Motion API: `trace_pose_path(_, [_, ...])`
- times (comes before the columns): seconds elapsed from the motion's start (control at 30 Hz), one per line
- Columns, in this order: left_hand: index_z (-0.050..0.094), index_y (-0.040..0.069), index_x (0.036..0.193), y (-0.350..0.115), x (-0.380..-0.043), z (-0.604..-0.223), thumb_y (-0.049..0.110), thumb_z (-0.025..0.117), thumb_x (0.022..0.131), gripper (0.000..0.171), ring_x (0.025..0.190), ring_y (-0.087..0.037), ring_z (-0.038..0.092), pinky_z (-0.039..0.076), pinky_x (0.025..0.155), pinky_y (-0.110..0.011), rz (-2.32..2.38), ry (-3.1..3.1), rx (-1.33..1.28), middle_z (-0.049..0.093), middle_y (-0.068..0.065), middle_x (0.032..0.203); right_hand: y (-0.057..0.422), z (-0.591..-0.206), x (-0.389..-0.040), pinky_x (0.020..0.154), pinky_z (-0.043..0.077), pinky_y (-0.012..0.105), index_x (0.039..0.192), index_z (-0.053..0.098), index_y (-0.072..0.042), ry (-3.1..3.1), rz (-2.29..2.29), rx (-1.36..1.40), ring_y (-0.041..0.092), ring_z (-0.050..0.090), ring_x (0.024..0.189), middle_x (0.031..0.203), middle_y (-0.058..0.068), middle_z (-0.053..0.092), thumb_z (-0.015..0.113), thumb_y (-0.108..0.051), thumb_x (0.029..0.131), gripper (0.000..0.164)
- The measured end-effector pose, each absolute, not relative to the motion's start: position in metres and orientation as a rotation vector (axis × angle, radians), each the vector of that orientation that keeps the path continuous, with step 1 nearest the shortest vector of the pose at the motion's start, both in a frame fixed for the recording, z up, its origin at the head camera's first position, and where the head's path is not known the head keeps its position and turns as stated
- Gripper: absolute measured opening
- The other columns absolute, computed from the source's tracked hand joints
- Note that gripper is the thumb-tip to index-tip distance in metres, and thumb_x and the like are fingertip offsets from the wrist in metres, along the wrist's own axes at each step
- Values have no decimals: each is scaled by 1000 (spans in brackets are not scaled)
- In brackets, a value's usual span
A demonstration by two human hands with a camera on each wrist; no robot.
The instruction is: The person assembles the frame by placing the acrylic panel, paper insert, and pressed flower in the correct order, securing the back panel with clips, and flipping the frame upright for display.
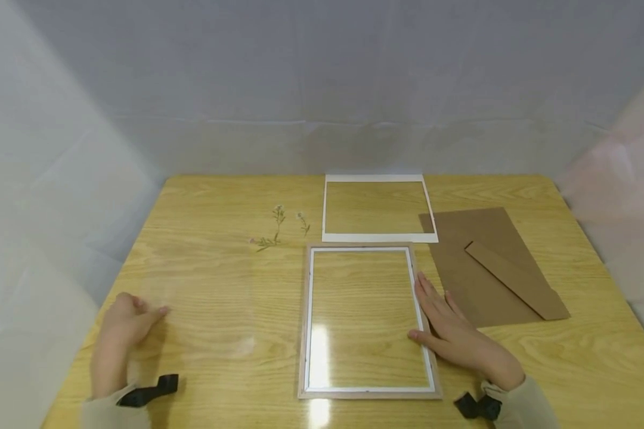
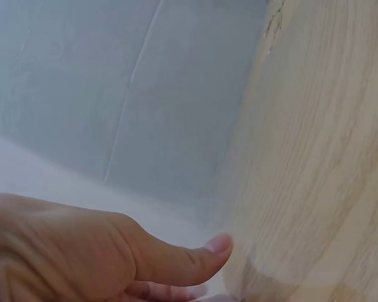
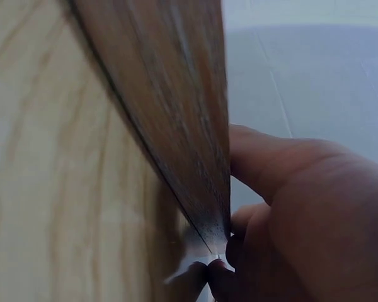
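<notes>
A picture frame (image 1: 370, 393) with a pale wooden border and white inner lip lies on the table. My right hand (image 1: 456, 336) rests along its right side, the fingers fairly straight against the outer edge and the thumb across the rim. Close up in the right wrist view is the frame's brown wooden side (image 3: 164, 94). Over at the left, my left hand (image 1: 126, 325) pinches the left edge of a faint clear sheet (image 1: 209, 304) between thumb and fingers. The left wrist view shows the thumb (image 2: 183, 261) stretched out, with the other fingers mostly hidden below it.
Small sprigs of dried flowers (image 1: 278, 221) lie behind the clear sheet. A white-bordered clear panel (image 1: 378, 237) lies behind the frame. To the right is a brown backing board (image 1: 461, 268) with a stand leg (image 1: 515, 280). White cloth (image 1: 300, 89) surrounds the wooden table (image 1: 612, 357).
</notes>
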State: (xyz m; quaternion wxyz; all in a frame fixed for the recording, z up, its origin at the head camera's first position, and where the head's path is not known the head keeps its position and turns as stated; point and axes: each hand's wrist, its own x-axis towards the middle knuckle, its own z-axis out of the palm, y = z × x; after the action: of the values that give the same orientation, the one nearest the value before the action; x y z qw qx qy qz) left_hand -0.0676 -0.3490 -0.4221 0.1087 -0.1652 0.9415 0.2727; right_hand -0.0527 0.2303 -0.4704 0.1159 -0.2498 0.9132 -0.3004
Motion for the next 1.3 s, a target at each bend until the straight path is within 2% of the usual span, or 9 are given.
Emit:
trace_pose_path(0.13, [44,-17,107,-352,-62,-420,20,56,99,39,77,-29,61,48,63,-33,876,2765,-457,62,-25,90,230,-471,-53,114,-1,67,158,-2,-3,2688,-860,-736,36,1,150,165,18,-6,57,-37,100,89])
trace_pose_path(0.27, [37,-18,116,-355,-56,-418,11,48,104,34,66,-15,66,55,58,-27,1214,2624,-407,71,-13,84,230,-470,-52,115,1,67,158,0,-2,2710,-844,-743,36,2,150,165,18,-4,57,-38,100,89])
trace_pose_path(0.43, [35,-9,113,-360,-51,-417,4,45,104,19,64,-15,70,56,57,-24,1735,2387,-290,75,-1,82,231,-471,-50,116,1,65,158,2,-1,2735,-843,-745,38,4,150,165,19,-2,58,-37,100,88])
trace_pose_path(0.67, [39,-3,108,-365,-45,-410,0,45,103,8,65,-21,72,58,60,-24,2050,2237,-171,76,-4,87,230,-471,-51,116,0,65,158,0,-3,2735,-840,-751,35,4,151,165,18,-3,58,-37,100,89])
trace_pose_path(0.77, [41,-3,106,-364,-43,-405,-3,45,103,5,65,-21,72,55,56,-22,2138,2208,-89,76,-6,88,230,-470,-51,116,0,65,158,-1,-3,2726,-842,-743,34,3,151,165,17,-4,58,-37,100,90])
trace_pose_path(0.83, [41,-3,106,-363,-42,-401,-5,44,102,5,65,-20,72,54,55,-21,2199,2176,-11,76,-9,89,230,-470,-51,116,0,65,158,-1,-3,2719,-845,-737,33,2,151,165,17,-4,58,-37,100,90])
trace_pose_path(1.03, [46,2,110,-351,-44,-386,-12,43,100,17,66,-17,71,57,61,-21,2284,2110,145,76,-10,89,229,-470,-50,115,0,66,158,-2,-3,2710,-861,-739,33,2,151,165,17,-5,58,-37,100,90])
trace_pose_path(1.2, [44,-5,108,-325,-52,-374,-17,36,99,16,64,-22,71,57,57,-26,2341,2030,433,74,-18,92,230,-473,-51,117,-3,63,159,-3,-5,2693,-861,-722,30,-1,151,166,13,-8,58,-38,100,91])
trace_pose_path(1.3, [42,-7,107,-308,-57,-366,-17,35,99,15,61,-23,70,58,59,-28,2323,2007,527,74,-21,92,231,-474,-51,116,-2,64,159,-3,-6,2691,-865,-726,31,-1,151,166,12,-8,58,-38,100,91])
